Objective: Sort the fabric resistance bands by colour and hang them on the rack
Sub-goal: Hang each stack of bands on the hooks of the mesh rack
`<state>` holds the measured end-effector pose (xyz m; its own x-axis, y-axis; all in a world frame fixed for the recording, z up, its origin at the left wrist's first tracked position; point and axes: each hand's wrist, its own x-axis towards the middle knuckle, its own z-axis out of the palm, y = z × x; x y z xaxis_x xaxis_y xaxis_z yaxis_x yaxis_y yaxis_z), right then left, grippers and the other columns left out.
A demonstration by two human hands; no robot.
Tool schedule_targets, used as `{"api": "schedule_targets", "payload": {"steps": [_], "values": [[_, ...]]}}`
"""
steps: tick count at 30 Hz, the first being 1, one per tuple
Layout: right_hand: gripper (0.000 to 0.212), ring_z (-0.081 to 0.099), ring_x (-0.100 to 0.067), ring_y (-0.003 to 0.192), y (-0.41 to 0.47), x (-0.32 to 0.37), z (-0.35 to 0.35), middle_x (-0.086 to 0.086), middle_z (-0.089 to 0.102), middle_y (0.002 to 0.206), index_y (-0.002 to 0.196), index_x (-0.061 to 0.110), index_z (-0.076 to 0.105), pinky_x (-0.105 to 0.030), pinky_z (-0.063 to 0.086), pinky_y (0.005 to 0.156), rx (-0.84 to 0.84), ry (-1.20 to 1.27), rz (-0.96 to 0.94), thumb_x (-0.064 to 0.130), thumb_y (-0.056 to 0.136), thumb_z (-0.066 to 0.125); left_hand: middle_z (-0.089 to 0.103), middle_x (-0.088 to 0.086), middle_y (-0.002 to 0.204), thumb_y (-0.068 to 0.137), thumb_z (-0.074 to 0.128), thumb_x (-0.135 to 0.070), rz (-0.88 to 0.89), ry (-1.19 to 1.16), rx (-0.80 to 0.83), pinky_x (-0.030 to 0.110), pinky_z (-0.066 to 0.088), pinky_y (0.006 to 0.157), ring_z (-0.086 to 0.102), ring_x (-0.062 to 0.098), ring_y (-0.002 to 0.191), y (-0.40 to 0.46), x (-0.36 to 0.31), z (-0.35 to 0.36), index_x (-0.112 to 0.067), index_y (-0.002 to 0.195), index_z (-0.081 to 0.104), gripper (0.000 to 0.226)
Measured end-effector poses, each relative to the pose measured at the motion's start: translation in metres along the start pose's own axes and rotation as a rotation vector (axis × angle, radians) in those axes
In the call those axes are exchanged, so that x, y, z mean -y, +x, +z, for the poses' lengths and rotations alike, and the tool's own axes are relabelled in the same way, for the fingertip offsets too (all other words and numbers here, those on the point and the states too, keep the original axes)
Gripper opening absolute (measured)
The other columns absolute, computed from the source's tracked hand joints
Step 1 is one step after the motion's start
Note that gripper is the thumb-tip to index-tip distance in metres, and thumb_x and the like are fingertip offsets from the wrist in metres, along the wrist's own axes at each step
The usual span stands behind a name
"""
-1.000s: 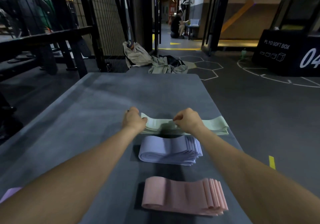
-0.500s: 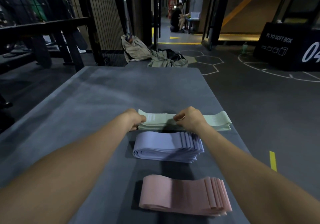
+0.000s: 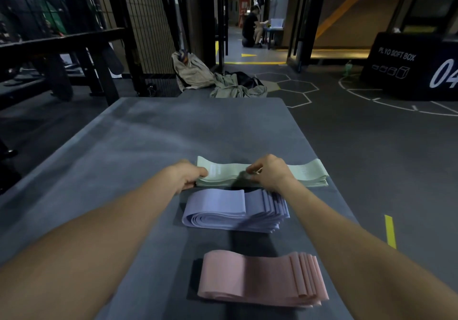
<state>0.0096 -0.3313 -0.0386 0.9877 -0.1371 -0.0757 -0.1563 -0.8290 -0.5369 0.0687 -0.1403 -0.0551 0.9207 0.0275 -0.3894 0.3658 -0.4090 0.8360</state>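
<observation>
Grey mat [image 3: 153, 146] underneath. Green band stack [image 3: 304, 174] farthest out, long axis left-right. Left hand [image 3: 189, 177] grips its left end; right hand [image 3: 269, 172] pinches top layers mid-stack, most length running right of that. Purple stack [image 3: 223, 208] just nearer than both grips, pink stack [image 3: 247, 277] nearer again. Rack not identifiable; nothing blocking a lift.

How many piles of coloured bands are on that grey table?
3, in a row: the pale green fabric band stack farthest, gripped by both hands; the lilac fabric band stack in the middle; the pink fabric band stack nearest. None seems hidden.
</observation>
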Motion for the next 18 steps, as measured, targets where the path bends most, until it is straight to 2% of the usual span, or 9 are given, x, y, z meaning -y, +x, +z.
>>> {"api": "schedule_targets", "payload": {"steps": [3, 5, 8, 12, 15, 18], "values": [[0.025, 0.063, -0.027, 0.100, 0.000, 0.000, 0.000, -0.010, 0.066, 0.115, 0.113, 0.020, 0.068, -0.028, 0.047, 0.084, 0.005, 0.008, 0.003, 0.019, 0.088, 0.063, 0.053, 0.000, 0.072, 0.088, 0.060, -0.010, -0.004, -0.055, 0.015, 0.016, 0.042, 0.057, 0.049, 0.007, 0.062, -0.003, -0.001, 0.002, -0.013, 0.075, 0.049, 0.017], [0.026, 0.062, -0.027, 0.101, 0.000, 0.000, -0.001, -0.010, 0.066, 0.115, 0.113, 0.019, 0.068, -0.027, 0.047, 0.085, 0.008, 0.012, 0.003, 0.021, 0.088, 0.064, 0.054, 0.000, 0.073, 0.086, 0.061, -0.010, -0.017, -0.094, 0.012, 0.017, 0.042, 0.058, 0.050, 0.008, 0.063, -0.002, -0.001, 0.002, -0.012, 0.083, 0.052, 0.010], [0.026, 0.063, -0.026, 0.100, 0.002, 0.000, -0.001, -0.009, 0.066, 0.115, 0.113, 0.020, 0.068, -0.025, 0.046, 0.082, 0.008, 0.007, 0.006, 0.020, 0.087, 0.065, 0.056, 0.002, 0.076, 0.085, 0.063, -0.011, -0.041, -0.158, 0.022, 0.018, 0.044, 0.059, 0.052, 0.010, 0.065, -0.001, 0.000, 0.001, -0.010, 0.097, 0.053, 0.016], [0.024, 0.064, -0.025, 0.097, 0.004, 0.000, -0.003, -0.008, 0.068, 0.112, 0.110, 0.020, 0.070, -0.022, 0.045, 0.076, 0.027, 0.020, 0.015, 0.016, 0.087, 0.065, 0.057, 0.002, 0.078, 0.086, 0.062, -0.012, -0.119, -0.256, 0.091, 0.025, 0.048, 0.076, 0.053, 0.011, 0.069, -0.005, -0.005, -0.001, -0.012, 0.082, 0.054, 0.009], [0.022, 0.063, -0.024, 0.100, 0.005, 0.002, -0.009, -0.008, 0.068, 0.111, 0.106, 0.018, 0.071, -0.020, 0.044, 0.077, 0.047, 0.045, 0.012, 0.015, 0.086, 0.065, 0.056, 0.001, 0.072, 0.086, 0.062, -0.014, -0.105, -0.279, 0.093, 0.022, 0.047, 0.066, 0.052, 0.009, 0.066, -0.007, -0.018, -0.005, -0.013, 0.076, 0.053, 0.014], [0.021, 0.060, -0.021, 0.106, 0.003, 0.006, -0.017, -0.006, 0.067, 0.113, 0.107, 0.017, 0.071, -0.016, 0.038, 0.079, 0.032, 0.079, -0.024, 0.016, 0.088, 0.063, 0.059, -0.002, 0.053, 0.085, 0.063, -0.016, -0.044, -0.228, 0.069, 0.016, 0.046, 0.053, 0.051, 0.007, 0.057, -0.014, -0.038, -0.011, -0.013, 0.074, 0.053, 0.016]]}}
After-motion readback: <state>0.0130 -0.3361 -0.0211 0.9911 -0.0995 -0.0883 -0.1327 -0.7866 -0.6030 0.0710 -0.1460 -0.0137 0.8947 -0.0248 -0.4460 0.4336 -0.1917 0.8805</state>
